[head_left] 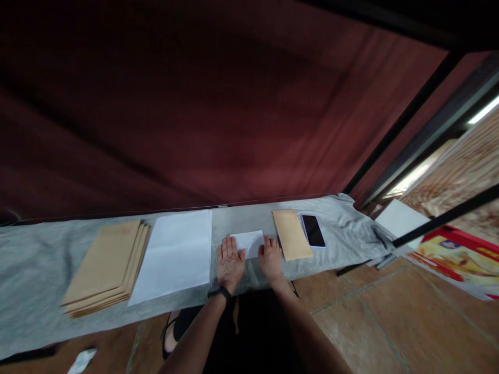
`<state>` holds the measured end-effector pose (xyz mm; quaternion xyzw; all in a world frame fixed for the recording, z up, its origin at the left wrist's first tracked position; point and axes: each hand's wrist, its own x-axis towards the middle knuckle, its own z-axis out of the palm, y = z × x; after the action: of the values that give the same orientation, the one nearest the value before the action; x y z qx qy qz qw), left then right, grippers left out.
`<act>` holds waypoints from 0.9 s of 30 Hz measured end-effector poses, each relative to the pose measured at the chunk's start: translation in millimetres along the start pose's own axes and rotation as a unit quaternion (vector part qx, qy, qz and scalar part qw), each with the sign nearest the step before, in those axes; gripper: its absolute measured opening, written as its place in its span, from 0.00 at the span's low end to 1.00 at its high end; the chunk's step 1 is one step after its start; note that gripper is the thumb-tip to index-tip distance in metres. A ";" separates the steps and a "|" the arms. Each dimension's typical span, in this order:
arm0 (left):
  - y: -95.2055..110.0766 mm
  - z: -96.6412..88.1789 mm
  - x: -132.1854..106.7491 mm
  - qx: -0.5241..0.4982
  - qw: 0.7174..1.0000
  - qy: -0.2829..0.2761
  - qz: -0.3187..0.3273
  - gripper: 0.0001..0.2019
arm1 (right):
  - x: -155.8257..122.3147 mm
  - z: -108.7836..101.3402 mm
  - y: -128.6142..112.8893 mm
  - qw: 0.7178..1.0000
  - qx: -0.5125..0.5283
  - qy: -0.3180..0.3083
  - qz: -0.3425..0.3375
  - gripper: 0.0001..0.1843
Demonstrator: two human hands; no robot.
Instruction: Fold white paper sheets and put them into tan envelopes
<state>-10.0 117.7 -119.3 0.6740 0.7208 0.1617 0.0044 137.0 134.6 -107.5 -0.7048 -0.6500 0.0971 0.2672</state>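
Observation:
A small folded sheet of white paper [249, 241] lies on the grey cloth between my hands. My left hand [231, 264] rests palm down over its left end, with the fingers stretched out and a dark band on the wrist. At the right end, my right hand [271, 258] has its fingers bent and closed on the paper's edge. Just right of that hand lies a brown envelope [293, 235]. Left of my left hand is a stack of white paper [177, 254].
Several brown envelopes [107, 257] lie stacked at the left. A smartphone [313, 231] sits right of the single envelope. The grey cloth [31, 280] covers a narrow table against a dark red curtain [218, 130]. A red printed box [460, 259] stands on the tiled floor at right.

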 end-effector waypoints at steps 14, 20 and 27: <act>-4.2 -19.4 -8.6 -0.086 0.994 -0.003 0.066 0.30 | 8.0 -24.8 -6.9 0.952 0.291 -0.055 0.080 0.14; 16.9 -30.6 -24.4 -0.318 0.948 0.005 0.027 0.31 | -8.2 -50.3 -37.7 0.945 0.323 -0.051 0.023 0.14; 37.7 -48.1 -8.8 -0.603 0.776 -0.010 -0.183 0.29 | -23.0 -48.8 -34.4 0.938 0.346 0.007 0.032 0.25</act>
<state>16.6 99.7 -66.6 0.3902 0.5856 0.5526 0.4466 127.8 100.5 -54.1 -0.5899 -0.5511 0.3197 0.4962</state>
